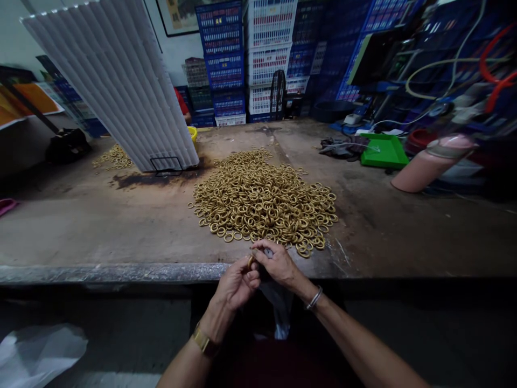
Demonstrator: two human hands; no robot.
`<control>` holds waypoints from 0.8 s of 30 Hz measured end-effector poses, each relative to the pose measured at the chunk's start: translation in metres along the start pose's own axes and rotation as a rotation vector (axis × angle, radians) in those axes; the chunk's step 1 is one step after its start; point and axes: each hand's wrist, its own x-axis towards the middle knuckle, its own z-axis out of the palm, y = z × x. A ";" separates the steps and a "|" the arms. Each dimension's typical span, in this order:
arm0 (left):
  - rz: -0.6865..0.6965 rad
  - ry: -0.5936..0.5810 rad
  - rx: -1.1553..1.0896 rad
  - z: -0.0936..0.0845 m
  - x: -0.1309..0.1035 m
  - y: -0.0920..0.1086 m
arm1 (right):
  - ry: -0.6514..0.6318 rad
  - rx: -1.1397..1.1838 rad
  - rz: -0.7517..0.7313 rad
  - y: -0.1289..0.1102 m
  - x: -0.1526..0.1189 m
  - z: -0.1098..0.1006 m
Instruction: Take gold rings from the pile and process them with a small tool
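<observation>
Here's my left hand pinching 1 gold-coloured ring at the near side of the pile of rings, right hand close beside it; whether that one grips anything, I can't tell. Looks like single-ring handling, and the next move calls for a light touch. My grip half-hides the ring. Left of the pile, a ribbed panel screens some worktop, and a red sleeve barely shows.

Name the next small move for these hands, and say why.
Probably turn the ring slightly in the left hand: that hand pinches it, and the right hand is close beside it, seemingly well placed to help. The pile of rings lies just beyond, so another pick seems less pressing.
</observation>
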 end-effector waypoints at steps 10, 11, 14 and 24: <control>-0.156 -0.055 -0.168 0.005 -0.010 0.000 | -0.033 0.118 0.111 -0.003 0.001 -0.003; -0.168 -0.061 -0.179 0.004 -0.010 0.000 | -0.031 0.120 0.110 -0.002 0.001 -0.002; -0.186 -0.084 -0.208 0.001 -0.010 -0.002 | -0.038 0.148 0.121 0.000 0.000 -0.001; -0.251 -0.188 -0.123 -0.008 -0.011 -0.006 | -0.059 0.265 0.205 0.000 -0.002 0.001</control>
